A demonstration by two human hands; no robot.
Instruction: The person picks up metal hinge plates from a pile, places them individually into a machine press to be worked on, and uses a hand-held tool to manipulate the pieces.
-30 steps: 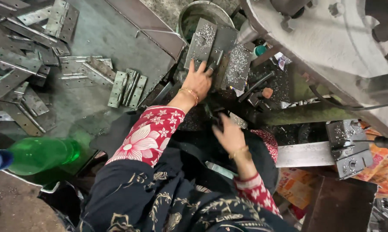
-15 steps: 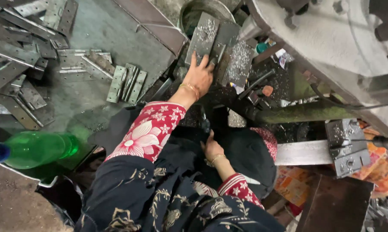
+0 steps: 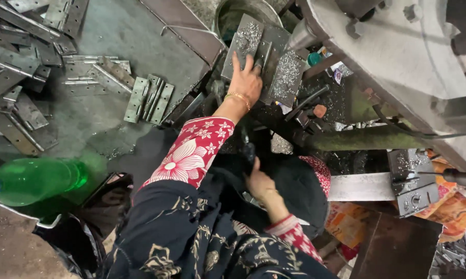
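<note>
On the swarf-strewn grey metal desk (image 3: 140, 46), my left hand (image 3: 246, 82) is lying spread flat on a far shaving-covered steel hinge plate (image 3: 243, 44); my right hand (image 3: 258, 181) is curling near, grip unclear. Sharp edges could cut my fingers.

I sit over a grimy grey-green metal work surface (image 3: 114, 36) littered with shavings. At ten o'clock lie heaps of flat grey steel hinge plates (image 3: 16, 77). A translucent green plastic bottle (image 3: 36, 178) rests at nine o'clock. A big pale grey cast machine body (image 3: 398, 57) fills two o'clock, with orange printed paper (image 3: 449, 204) at four o'clock. The light is dim and even.
</note>
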